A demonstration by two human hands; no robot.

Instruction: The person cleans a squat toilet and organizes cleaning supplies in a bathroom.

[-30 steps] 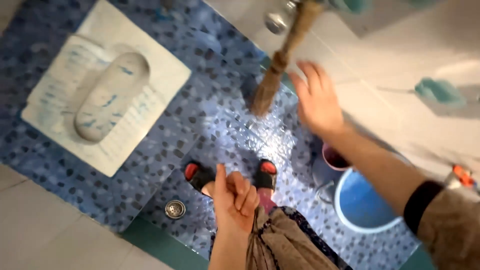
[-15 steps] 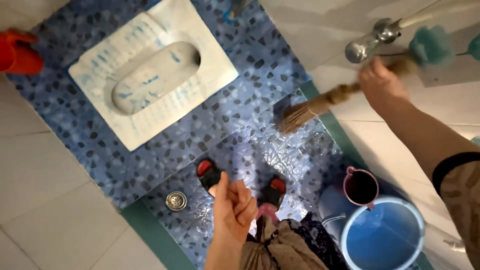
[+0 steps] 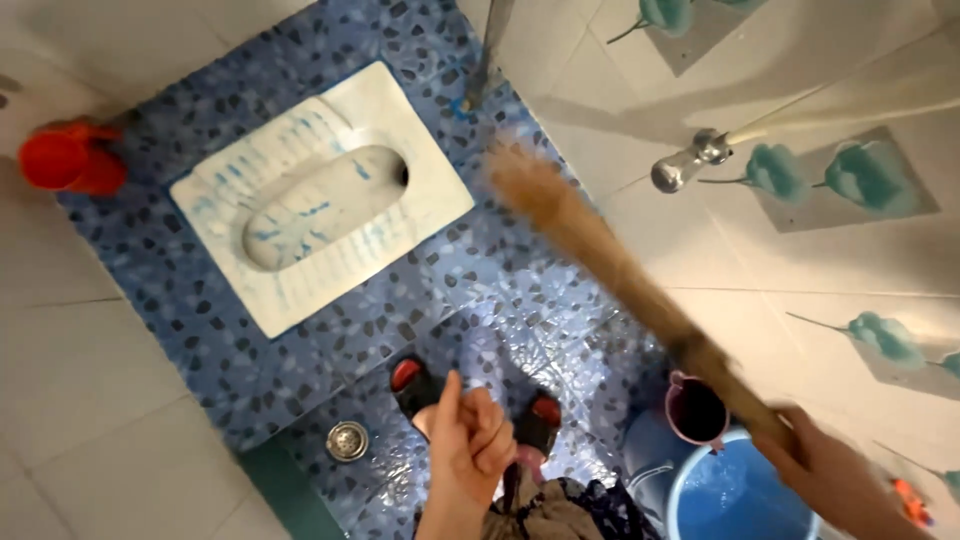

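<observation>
Right now, nearest the camera: left hand [image 3: 470, 440] is closed in a fist on bunched brown garment fabric [image 3: 545, 510], held at bottom centre, thumb up. Right hand [image 3: 835, 480] at bottom right is wrapped shut round the handle end of a grass broom [image 3: 610, 265].

Broom: brown, bundled fibres, bound thicker near the grip, motion-blurred. It runs diagonally from the right hand up-left, bristle tip in the air above the blue pebble-pattern floor [image 3: 300, 360], near the right corner of the squat toilet pan [image 3: 320, 195]. Can't tell if the tip touches anything.

Below the broom shaft: blue bucket [image 3: 735, 495] with water, and a small mauve mug [image 3: 697, 410] just beside its rim, both partly crossed by the shaft. Two feet in black sandals with red insoles [image 3: 415, 385] stand on wet floor between the hands. Round metal floor drain [image 3: 347, 441] to their left.

Further out: white pan streaked with blue liquid. Red mug [image 3: 65, 160] at far left by the wall. Metal tap [image 3: 690, 165] on the tiled wall at upper right, above the broom; a pale pipe runs from it.
</observation>
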